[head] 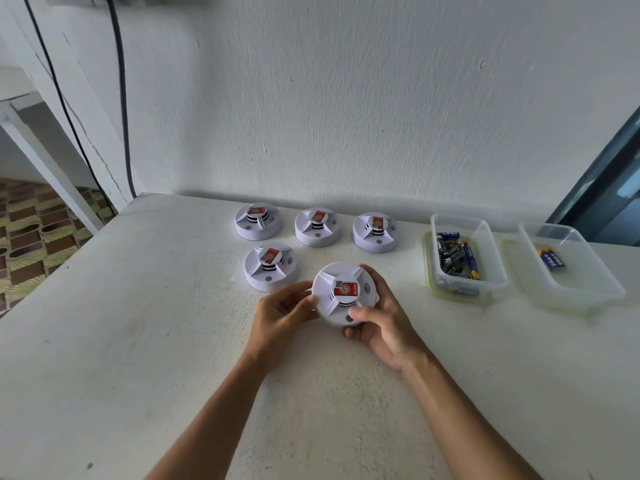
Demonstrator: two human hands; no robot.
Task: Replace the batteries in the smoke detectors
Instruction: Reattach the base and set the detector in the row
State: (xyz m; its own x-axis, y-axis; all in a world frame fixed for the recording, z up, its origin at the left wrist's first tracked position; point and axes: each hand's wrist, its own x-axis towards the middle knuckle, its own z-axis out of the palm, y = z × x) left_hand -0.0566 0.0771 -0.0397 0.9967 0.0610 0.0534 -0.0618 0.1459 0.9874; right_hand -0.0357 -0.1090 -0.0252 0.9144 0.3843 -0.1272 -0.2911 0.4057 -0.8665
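Observation:
A round white smoke detector (334, 287) with a red sticker on top is held just above the table between both hands. My left hand (282, 315) grips its left edge with curled fingers. My right hand (379, 323) wraps its right side, thumb on the front rim. Several more white detectors sit behind it: one close at the left (270, 267) and three in a row by the wall, at the left (258, 221), in the middle (317, 226) and at the right (374, 232). A clear tub (491, 271) holds several blue and black batteries (453, 254).
A second clear tub (588, 278) at the far right holds one or two blue batteries (551, 259). The white table (138, 323) stands against a white wall. Black cables (119, 98) hang at the left, above a patterned floor.

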